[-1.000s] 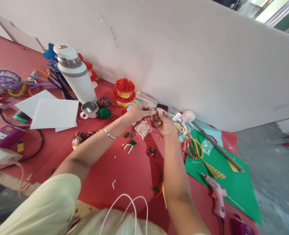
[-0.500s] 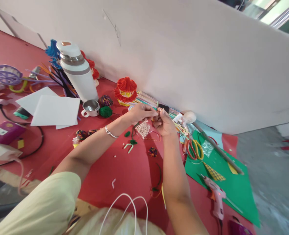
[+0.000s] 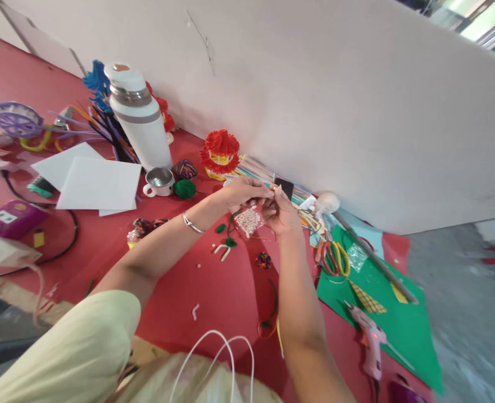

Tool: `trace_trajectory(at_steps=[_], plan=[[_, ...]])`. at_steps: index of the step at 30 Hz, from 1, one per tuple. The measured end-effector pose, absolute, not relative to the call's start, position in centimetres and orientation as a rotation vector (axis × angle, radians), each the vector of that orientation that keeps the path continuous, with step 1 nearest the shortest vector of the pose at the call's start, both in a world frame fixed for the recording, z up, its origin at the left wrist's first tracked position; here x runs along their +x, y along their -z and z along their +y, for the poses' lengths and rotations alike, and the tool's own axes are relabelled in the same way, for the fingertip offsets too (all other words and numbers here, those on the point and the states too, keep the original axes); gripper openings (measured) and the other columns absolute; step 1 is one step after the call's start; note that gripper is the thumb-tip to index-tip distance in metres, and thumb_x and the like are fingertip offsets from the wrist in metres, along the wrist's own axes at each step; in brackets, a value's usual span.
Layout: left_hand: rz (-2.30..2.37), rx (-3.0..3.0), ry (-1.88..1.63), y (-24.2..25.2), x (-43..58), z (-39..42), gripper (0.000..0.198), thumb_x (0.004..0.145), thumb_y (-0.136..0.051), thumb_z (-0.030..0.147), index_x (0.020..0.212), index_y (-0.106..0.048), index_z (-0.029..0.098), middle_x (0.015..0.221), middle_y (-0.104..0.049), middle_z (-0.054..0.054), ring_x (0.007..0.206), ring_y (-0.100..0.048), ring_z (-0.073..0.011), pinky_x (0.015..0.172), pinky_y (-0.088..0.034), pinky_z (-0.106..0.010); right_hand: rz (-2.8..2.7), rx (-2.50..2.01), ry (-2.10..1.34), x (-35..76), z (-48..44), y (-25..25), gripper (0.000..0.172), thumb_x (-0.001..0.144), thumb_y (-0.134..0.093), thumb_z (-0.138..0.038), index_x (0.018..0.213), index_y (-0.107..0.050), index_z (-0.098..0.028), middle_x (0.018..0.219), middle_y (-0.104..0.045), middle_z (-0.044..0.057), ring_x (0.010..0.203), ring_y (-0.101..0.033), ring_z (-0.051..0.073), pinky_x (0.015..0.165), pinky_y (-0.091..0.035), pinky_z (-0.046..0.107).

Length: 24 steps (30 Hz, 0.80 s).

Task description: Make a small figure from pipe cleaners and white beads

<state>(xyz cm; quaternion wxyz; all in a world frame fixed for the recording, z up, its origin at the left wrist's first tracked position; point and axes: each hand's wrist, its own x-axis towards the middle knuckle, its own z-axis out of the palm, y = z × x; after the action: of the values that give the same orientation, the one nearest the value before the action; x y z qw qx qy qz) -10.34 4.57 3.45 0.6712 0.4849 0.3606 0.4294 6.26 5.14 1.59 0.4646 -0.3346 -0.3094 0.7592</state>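
My left hand (image 3: 247, 191) and my right hand (image 3: 280, 211) meet fingertip to fingertip above the red table. The right thumb and fingers pinch what looks like a small white bead (image 3: 275, 188). The left fingers are pressed together beside it; what they hold is too small to make out. Just below the hands lies a clear bag of pearl beads (image 3: 248, 221). Near it are bits of green yarn (image 3: 230, 242), pale bent stick pieces (image 3: 222, 252) and a small multicoloured yarn ball (image 3: 263, 259).
A white flask (image 3: 140, 126), a steel-lined cup (image 3: 159, 182) and white sheets (image 3: 98, 183) stand or lie to the left. Behind the hands is a red fringed ornament (image 3: 220, 152). Scissors (image 3: 335, 258) and a pink glue gun (image 3: 371, 341) rest on the right, by green sheet material (image 3: 415, 336).
The view has shifted slightly, so the table things appear a little further right. Both hands stay together at the fingertips, with only a small change in finger position.
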Motion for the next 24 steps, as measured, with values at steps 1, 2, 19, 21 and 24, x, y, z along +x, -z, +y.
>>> trace_trajectory(at_steps=[1, 2, 19, 21, 24], plan=[[0.808, 1.085, -0.967, -3.44, -10.37, 4.58, 0.037, 0.08, -0.085, 0.039, 0.063, -0.062, 0.015, 0.055, -0.056, 0.001, 0.04, -0.039, -0.0027, 0.041, -0.019, -0.024, -0.752, -0.804, -1.876, 6.22, 5.16, -1.58, 0.031, 0.073, -0.093, -0.034, 0.09, -0.069, -0.023, 0.067, -0.068, -0.007, 0.055, -0.063, 0.005, 0.037, -0.037, 0.008], [0.802, 1.078, -0.968, -3.39, -10.39, 4.6, 0.036, 0.08, -0.085, 0.038, 0.063, -0.062, 0.015, 0.055, -0.057, 0.001, 0.04, -0.039, -0.0027, 0.041, -0.018, -0.024, -0.739, -0.787, -1.887, 6.18, 5.18, -1.58, 0.031, 0.073, -0.093, -0.034, 0.09, -0.069, -0.023, 0.067, -0.069, -0.006, 0.055, -0.063, 0.006, 0.036, -0.037, 0.008], [0.702, 0.99, -0.996, -2.86, -10.19, 4.84, 0.037, 0.075, -0.09, 0.034, 0.06, -0.063, 0.012, 0.056, -0.059, -0.001, 0.041, -0.042, -0.0023, 0.039, -0.02, -0.02, -0.83, -0.788, -1.844, 6.39, 5.45, -1.05, 0.037, 0.069, -0.094, -0.041, 0.092, -0.072, -0.023, 0.069, -0.07, -0.006, 0.057, -0.062, 0.006, 0.037, -0.034, 0.01], [0.693, 0.975, -1.015, -2.76, -10.07, 4.81, 0.037, 0.073, -0.092, 0.035, 0.062, -0.065, 0.012, 0.057, -0.061, -0.001, 0.042, -0.044, -0.0026, 0.039, -0.021, -0.019, -0.849, -0.816, -1.815, 6.5, 5.45, -1.03, 0.037, 0.067, -0.095, -0.041, 0.091, -0.073, -0.023, 0.069, -0.069, -0.006, 0.056, -0.06, 0.006, 0.038, -0.034, 0.011], [0.695, 0.94, -1.024, -2.61, -9.85, 4.77, 0.034, 0.072, -0.093, 0.034, 0.067, -0.068, 0.011, 0.06, -0.063, -0.002, 0.045, -0.048, -0.0036, 0.039, -0.025, -0.018, -0.879, -0.856, -1.745, 6.69, 5.4, -1.12, 0.039, 0.063, -0.096, -0.041, 0.09, -0.075, -0.023, 0.069, -0.069, -0.006, 0.057, -0.059, 0.006, 0.04, -0.035, 0.013]])
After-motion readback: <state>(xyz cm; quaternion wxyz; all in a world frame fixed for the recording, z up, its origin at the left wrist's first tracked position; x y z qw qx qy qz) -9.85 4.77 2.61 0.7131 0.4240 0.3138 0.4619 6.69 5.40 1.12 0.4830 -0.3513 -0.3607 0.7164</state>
